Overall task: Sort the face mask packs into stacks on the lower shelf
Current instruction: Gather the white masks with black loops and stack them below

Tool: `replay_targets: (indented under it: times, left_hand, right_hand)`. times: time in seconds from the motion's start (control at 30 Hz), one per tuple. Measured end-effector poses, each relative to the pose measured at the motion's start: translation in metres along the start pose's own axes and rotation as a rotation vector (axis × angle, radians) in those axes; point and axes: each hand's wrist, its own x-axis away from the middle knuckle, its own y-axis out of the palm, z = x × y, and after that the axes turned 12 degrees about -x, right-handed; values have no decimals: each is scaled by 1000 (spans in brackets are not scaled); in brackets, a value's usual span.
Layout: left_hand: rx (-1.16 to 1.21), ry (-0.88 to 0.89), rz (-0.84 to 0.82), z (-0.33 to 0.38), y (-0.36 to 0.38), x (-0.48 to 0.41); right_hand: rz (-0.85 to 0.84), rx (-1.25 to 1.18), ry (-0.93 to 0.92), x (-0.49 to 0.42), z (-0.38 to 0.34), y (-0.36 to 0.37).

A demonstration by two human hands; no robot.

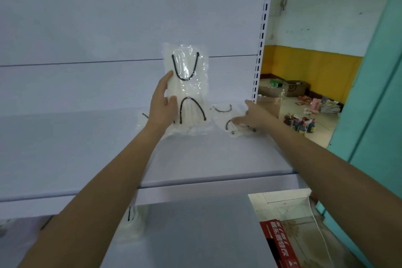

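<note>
My left hand (162, 104) grips a clear pack of white face masks with black ear loops (188, 87) and holds it upright above the upper shelf (195, 159). More packs lie flat beneath it (191, 131). My right hand (252, 114) reaches over another pack lying on the shelf near the right upright (226, 116), its fingers spread and touching the plastic. On the lower shelf (195, 235), a pack of masks (133, 222) shows between my forearms, partly hidden by the left arm.
A white slotted upright (262, 35) bounds the shelving on the right. A red box (280, 243) lies on the floor at lower right. Bottles (301, 124) and cardboard boxes (293, 88) stand on the floor beyond. A teal door frame (374, 98) stands at right.
</note>
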Motion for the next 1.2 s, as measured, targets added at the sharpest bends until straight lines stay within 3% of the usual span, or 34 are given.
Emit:
replay_targets:
  times: [0.13,0.27,0.53,0.63,0.8,0.87,1.07,1.2]
  left_hand:
    - [11,8,-11,-3,8,2]
    - [54,-21,12,0,6,4]
    - [33,-120,77,-1,1,6]
    - [-5,-141,80,-2,0,6]
    - [52,-120,83,11,-3,5]
    - [59,-94,78,18,-3,3]
    - [258,-126,43,37,6,5]
    - [185,-38,68,37,3,9]
  right_hand:
    - [58,-163,-74,0,0,4]
    - [167,-200,-217,2,1,4]
    - [280,-253,-232,6,7,-2]
    - [376,-310,-357,11,1,-10]
    - [369,-906,-547,37,-32,-22]
    - [306,-995,-552,42,-47,-14]
    - [269,-865,-572,45,-72,33]
    - [227,-763,-605,43,-70,38]
